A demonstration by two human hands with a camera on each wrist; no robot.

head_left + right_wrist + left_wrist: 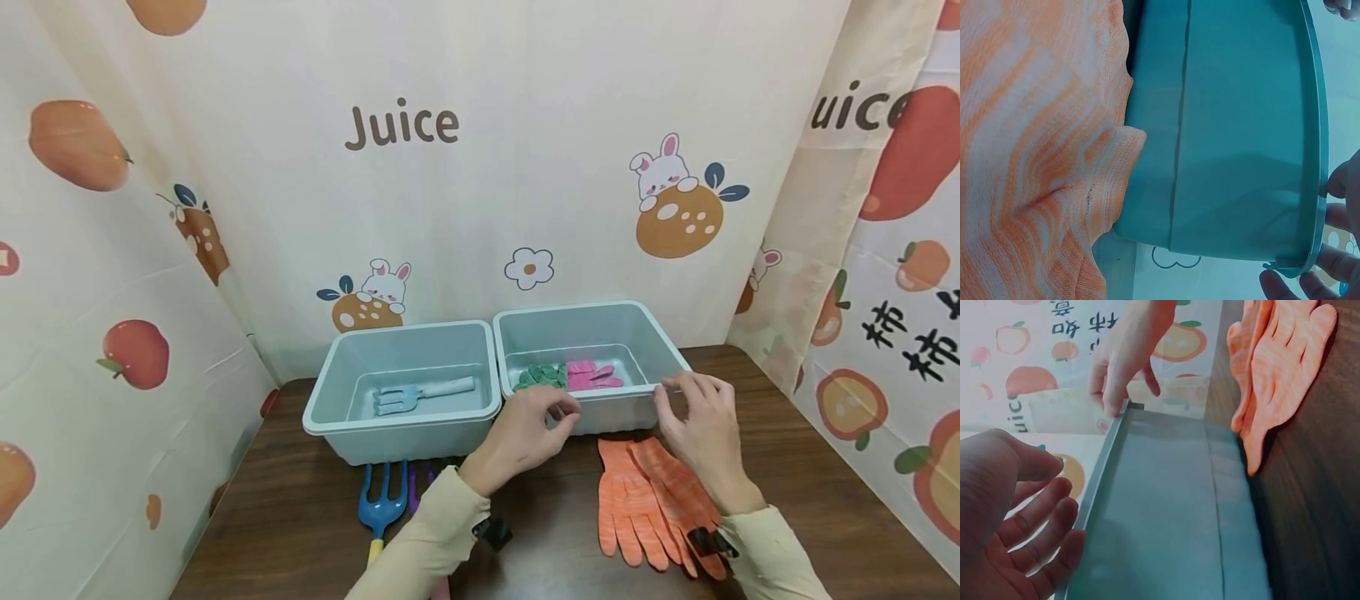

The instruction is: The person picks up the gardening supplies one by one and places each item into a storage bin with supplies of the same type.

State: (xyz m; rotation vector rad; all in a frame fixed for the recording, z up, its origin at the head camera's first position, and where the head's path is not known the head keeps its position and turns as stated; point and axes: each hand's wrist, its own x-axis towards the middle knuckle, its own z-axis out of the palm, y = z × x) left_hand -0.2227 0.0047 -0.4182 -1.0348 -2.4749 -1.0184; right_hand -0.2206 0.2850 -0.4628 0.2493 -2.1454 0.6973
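On the worktop (555,521), a right blue bin (609,417) with green gloves (542,376) and pink gloves (591,376) inside, 2 orange gloves (628,504) just in front. At its front-right corner, a right hand (705,425) with bent fingers, firm grip or light touch impossible to tell; near its front-left, a loosely curved, unladen left hand (522,433). To steady it, press both corners evenly, avoiding the orange gloves.

The right bin (611,415) before you looks like smooth plastic, as does the left bin (420,440). Your gloves (630,500) look like rough knitted cloth, your table (262,500) faintly shiny wood, your curtain (480,208) creased cloth.
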